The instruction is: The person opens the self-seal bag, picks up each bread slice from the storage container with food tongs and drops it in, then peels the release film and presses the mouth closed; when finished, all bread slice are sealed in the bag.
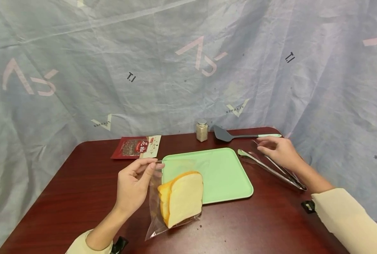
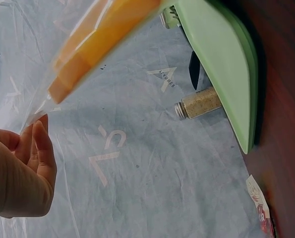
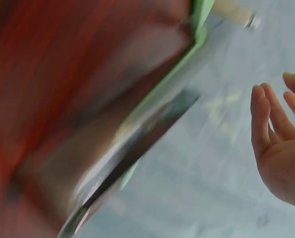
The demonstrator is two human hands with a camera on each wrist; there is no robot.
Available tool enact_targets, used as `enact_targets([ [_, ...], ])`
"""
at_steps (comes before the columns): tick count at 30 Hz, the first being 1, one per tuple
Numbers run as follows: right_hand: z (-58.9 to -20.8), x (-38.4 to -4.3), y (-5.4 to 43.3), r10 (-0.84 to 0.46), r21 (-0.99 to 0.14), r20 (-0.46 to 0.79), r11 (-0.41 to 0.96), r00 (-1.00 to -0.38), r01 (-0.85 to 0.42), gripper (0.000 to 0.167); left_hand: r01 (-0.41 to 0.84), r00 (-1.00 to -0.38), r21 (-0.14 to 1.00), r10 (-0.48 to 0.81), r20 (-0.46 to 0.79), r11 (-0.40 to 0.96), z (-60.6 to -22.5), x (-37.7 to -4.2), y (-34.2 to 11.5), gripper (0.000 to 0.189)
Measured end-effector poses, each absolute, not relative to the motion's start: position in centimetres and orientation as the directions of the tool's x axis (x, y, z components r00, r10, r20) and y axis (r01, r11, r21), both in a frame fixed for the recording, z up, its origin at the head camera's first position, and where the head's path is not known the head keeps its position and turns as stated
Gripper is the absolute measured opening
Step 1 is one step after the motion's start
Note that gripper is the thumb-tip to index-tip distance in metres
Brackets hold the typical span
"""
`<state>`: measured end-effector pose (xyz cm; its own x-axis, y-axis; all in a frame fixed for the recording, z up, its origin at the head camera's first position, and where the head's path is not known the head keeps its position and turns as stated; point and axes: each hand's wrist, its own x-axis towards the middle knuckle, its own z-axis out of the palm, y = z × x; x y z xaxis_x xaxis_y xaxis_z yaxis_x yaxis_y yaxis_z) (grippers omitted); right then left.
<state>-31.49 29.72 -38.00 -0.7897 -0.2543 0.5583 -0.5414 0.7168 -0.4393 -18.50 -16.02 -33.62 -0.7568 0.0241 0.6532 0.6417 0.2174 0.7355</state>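
My left hand [image 1: 133, 183] pinches the upper edge of a clear plastic bag [image 1: 154, 220] between thumb and fingers. Inside the bag are slices of bread [image 1: 186, 199], pale with golden-brown crust, hanging tilted over the near left corner of a light green tray [image 1: 224, 174]. The left wrist view also shows the bag [image 2: 42, 105] drawn up to those fingertips. On the right, my other hand [image 1: 282, 153] hovers above metal tongs [image 1: 275, 171] with loosely bent fingers. In the right wrist view nothing shows between its fingers, and the tongs are blurred.
A red packet [image 1: 134, 147] lies at the back left of the dark wooden table [image 1: 90, 183]. Behind the tray stands a small glass spice jar [image 1: 202, 131]. A grey spatula [image 1: 224, 134] lies beside it, its handle pointing right. Grey printed cloth [image 1: 163, 95] hangs behind the table.
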Motion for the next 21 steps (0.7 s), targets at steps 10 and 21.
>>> enact_targets([
  [10, -37.0, -29.1, 17.7, -0.538, -0.797, 0.398, 0.199, -0.743, -0.57, 0.032, 0.639, -0.757, 0.745, -0.016, 0.653, 0.192, -33.9, -18.5, -16.7, 0.013],
  [21, -37.5, -28.4, 13.3, -0.513, -0.882, 0.336, 0.124, -0.79, -0.455, 0.021, 0.6, -0.796, 0.783, 0.026, 0.605, 0.165, -35.0, -18.9, -17.9, 0.013],
])
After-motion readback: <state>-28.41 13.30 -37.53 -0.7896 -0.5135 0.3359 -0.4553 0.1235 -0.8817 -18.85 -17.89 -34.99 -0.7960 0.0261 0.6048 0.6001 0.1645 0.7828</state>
